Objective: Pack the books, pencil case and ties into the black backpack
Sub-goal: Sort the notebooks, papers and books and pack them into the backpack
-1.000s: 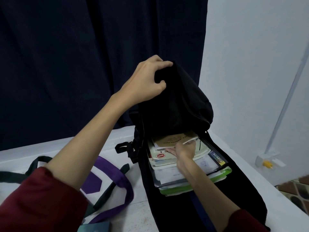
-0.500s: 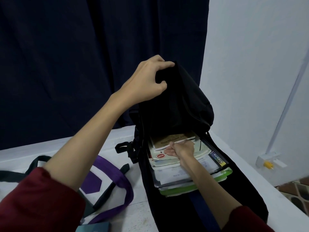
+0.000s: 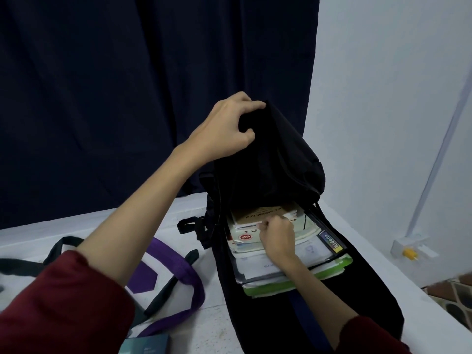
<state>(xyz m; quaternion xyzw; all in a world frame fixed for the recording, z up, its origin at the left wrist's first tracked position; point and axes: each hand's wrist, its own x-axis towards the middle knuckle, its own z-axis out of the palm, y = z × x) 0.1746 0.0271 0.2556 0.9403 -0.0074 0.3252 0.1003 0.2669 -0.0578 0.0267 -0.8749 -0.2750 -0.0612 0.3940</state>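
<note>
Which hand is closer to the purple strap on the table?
Left. The left hand is up high, gripping the top flap of the backpack, above the purple strap. The right hand is farther right, on the books inside the backpack.

Left grip [image 3: 231, 129] raised, fingers curled, right grip [image 3: 277, 233] lowered, pinching

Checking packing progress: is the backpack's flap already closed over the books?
No, the left hand holds the backpack flap up, books exposed.
</note>
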